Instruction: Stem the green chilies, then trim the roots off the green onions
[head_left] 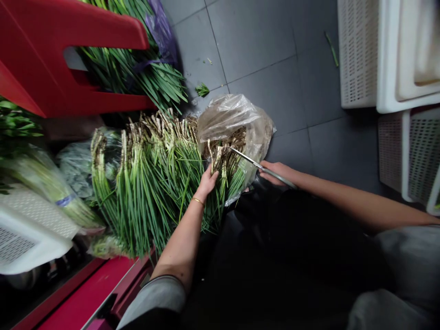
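My left hand (207, 181) is closed round a few green onions (213, 158) near their white root ends. Scissors (275, 174) are in my right hand (271, 173), their blades pointing left to the roots of the onions beside my left hand. Whether the blades touch a root, I cannot tell. Under the blades, a clear plastic bag (230, 114) lies open with brown root trimmings (239, 136) inside. To the left of my left hand spreads a big pile of green onions (147, 178), roots pointing away from me and leaves towards me.
A red plastic stool (103, 27) stands at the upper left, by more green onions (161, 82) with a purple bag (160, 27). White baskets (359, 55) stand on the grey tiled floor (254, 36) at right. Another white basket (37, 229) and bagged vegetables (55, 183) are at left.
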A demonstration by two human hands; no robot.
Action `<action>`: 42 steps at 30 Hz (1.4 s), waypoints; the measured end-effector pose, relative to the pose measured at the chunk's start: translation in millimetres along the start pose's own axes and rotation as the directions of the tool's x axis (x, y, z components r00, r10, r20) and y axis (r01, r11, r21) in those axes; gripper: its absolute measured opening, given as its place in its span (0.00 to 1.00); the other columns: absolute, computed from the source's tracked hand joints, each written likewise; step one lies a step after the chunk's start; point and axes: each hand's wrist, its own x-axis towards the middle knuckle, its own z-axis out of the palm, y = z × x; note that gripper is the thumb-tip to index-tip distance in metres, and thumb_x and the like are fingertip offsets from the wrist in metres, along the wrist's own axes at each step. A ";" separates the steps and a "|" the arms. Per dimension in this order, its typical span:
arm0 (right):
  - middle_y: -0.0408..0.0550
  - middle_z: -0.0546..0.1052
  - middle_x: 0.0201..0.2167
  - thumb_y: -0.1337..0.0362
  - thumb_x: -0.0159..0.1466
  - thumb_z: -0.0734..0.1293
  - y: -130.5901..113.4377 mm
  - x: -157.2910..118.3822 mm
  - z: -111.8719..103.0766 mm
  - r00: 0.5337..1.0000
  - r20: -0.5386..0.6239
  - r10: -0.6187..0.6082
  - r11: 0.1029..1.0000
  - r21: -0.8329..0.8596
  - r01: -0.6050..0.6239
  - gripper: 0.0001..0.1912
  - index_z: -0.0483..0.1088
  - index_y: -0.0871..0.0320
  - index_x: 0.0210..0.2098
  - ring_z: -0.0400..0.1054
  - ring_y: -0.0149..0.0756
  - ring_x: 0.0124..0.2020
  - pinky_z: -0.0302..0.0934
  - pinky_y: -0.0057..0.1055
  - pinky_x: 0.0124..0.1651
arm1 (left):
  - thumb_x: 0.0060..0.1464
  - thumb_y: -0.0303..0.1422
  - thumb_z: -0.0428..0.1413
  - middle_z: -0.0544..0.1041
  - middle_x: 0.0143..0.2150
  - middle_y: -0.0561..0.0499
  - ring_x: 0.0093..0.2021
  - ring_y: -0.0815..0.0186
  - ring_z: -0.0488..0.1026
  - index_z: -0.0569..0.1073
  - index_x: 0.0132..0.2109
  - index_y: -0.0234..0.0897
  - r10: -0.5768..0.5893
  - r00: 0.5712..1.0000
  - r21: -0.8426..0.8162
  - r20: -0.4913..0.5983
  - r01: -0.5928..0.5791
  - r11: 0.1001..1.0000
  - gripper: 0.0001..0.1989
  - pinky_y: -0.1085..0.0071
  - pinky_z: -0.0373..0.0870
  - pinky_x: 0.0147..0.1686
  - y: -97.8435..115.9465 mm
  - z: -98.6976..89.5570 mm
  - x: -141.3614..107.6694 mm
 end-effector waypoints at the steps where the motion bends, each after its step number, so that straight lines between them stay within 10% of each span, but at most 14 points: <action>1: 0.54 0.78 0.38 0.57 0.67 0.59 5.8 -4.7 -1.6 0.999 0.009 -0.036 0.998 0.054 0.036 0.15 0.64 0.59 0.49 0.74 0.41 0.36 0.61 0.30 0.38 | 0.56 0.33 0.55 0.70 0.63 0.41 0.65 0.56 0.64 0.66 0.63 0.31 -0.006 1.000 -0.016 -0.004 0.006 1.000 0.28 0.59 0.53 0.67 0.6 -2.7 -0.5; 6: 0.57 0.78 0.40 0.56 0.66 0.62 20.1 -2.6 -7.9 0.992 0.129 0.002 1.000 0.029 -0.005 0.19 0.62 0.60 0.51 0.74 0.44 0.40 0.63 0.32 0.41 | 0.55 0.34 0.56 0.69 0.63 0.41 0.65 0.56 0.64 0.66 0.64 0.32 -0.011 1.000 -0.017 -0.022 0.010 1.000 0.29 0.59 0.53 0.67 3.6 -3.9 -5.7; 13: 0.57 0.78 0.43 0.57 0.67 0.59 -2.6 34.5 -3.9 0.997 0.006 0.083 0.993 -0.090 -0.082 0.16 0.66 0.59 0.49 0.74 0.46 0.43 0.62 0.32 0.40 | 0.57 0.35 0.55 0.68 0.65 0.40 0.66 0.57 0.63 0.64 0.65 0.30 0.025 0.999 0.020 0.028 -0.026 0.999 0.30 0.60 0.52 0.68 7.7 5.7 -17.2; 21: 0.51 0.77 0.33 0.59 0.65 0.60 26.8 5.3 5.7 0.996 -0.072 0.046 0.998 0.036 -0.044 0.11 0.67 0.58 0.41 0.72 0.38 0.33 0.60 0.29 0.35 | 0.52 0.41 0.59 0.72 0.61 0.42 0.63 0.56 0.66 0.69 0.60 0.32 0.004 1.000 -0.059 0.006 -0.004 0.998 0.30 0.60 0.55 0.66 10.4 -8.5 -14.8; 32: 0.48 0.75 0.30 0.59 0.67 0.61 18.2 39.2 -15.0 0.948 0.227 -0.223 0.968 0.168 0.187 0.10 0.65 0.59 0.43 0.71 0.34 0.31 0.64 0.28 0.36 | 0.45 0.46 0.64 0.78 0.51 0.44 0.52 0.58 0.74 0.75 0.51 0.33 -0.157 0.987 -0.232 0.030 0.160 0.959 0.29 0.62 0.65 0.58 16.5 -39.8 -38.4; 37: 0.54 0.77 0.39 0.60 0.65 0.64 3.5 68.2 -13.0 0.962 0.167 -0.214 0.976 0.011 0.215 0.13 0.68 0.61 0.46 0.72 0.40 0.38 0.65 0.33 0.41 | 0.44 0.46 0.65 0.78 0.51 0.43 0.52 0.57 0.74 0.74 0.53 0.33 -0.177 0.979 -0.217 0.105 0.197 0.956 0.32 0.61 0.66 0.58 19.2 -34.1 -41.7; 42: 0.59 0.76 0.47 0.57 0.67 0.60 -7.1 63.6 -6.4 0.987 0.013 -0.162 0.984 -0.077 0.162 0.21 0.63 0.62 0.56 0.72 0.44 0.45 0.63 0.34 0.46 | 0.35 0.45 0.69 0.75 0.56 0.41 0.55 0.56 0.73 0.68 0.59 0.33 -0.106 0.992 -0.175 -0.062 0.094 0.980 0.44 0.60 0.65 0.60 21.5 -20.8 -17.8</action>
